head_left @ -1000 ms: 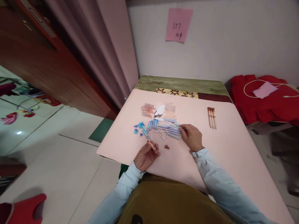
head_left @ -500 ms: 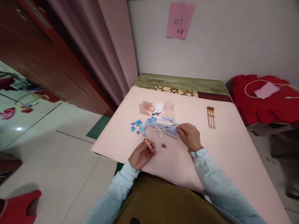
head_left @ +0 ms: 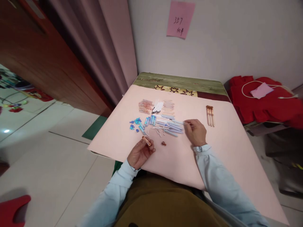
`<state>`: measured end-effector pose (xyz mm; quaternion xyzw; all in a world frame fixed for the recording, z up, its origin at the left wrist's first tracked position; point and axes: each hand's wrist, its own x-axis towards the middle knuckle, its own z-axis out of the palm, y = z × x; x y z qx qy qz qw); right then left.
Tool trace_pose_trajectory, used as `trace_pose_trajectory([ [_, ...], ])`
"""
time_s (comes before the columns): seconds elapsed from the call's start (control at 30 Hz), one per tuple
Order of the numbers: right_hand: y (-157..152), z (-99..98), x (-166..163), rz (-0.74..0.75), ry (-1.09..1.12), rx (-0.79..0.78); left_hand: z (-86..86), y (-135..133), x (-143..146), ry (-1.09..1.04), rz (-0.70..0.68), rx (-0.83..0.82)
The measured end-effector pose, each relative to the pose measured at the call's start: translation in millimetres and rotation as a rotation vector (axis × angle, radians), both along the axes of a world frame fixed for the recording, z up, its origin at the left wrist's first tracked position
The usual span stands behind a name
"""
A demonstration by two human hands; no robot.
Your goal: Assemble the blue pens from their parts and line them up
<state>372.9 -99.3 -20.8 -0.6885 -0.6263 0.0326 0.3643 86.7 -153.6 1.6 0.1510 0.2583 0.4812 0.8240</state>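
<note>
Left hand: the left hand point(head_left: 140, 153) rests at the near edge of the surface point(head_left: 227, 148), fingers closed on a short orange pen barrel point(head_left: 146, 141) whose far end sticks out past the fingertips.
Right hand: the right hand point(head_left: 195, 131) lies on the surface, fingertips pinched together at the right end of a pile of blue pen parts point(head_left: 165, 123); whether it has a piece in its grip cannot be told.
Between the hands: a small brown cap point(head_left: 163, 143) lies alone, just right of the left hand.
Beyond the left hand: loose blue caps point(head_left: 134, 123).
Beyond the pile: a row of orange, white and pale parts point(head_left: 157, 107).
Right of the right hand: three finished orange pens point(head_left: 209, 115), side by side and well apart from the pile.
Wall: a pink note point(head_left: 180, 19).
</note>
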Motion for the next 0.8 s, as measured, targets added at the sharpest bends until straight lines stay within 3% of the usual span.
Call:
trace_pose_trajectory([
  [0.3,6,-12.0,3,0.071,-0.148,-0.047,1.7,-1,2,-0.024,0.014,-0.040],
  [0.8,6,-7.6,0,0.058,-0.089,0.022,0.6,-1,2,-0.003,0.009,-0.024],
])
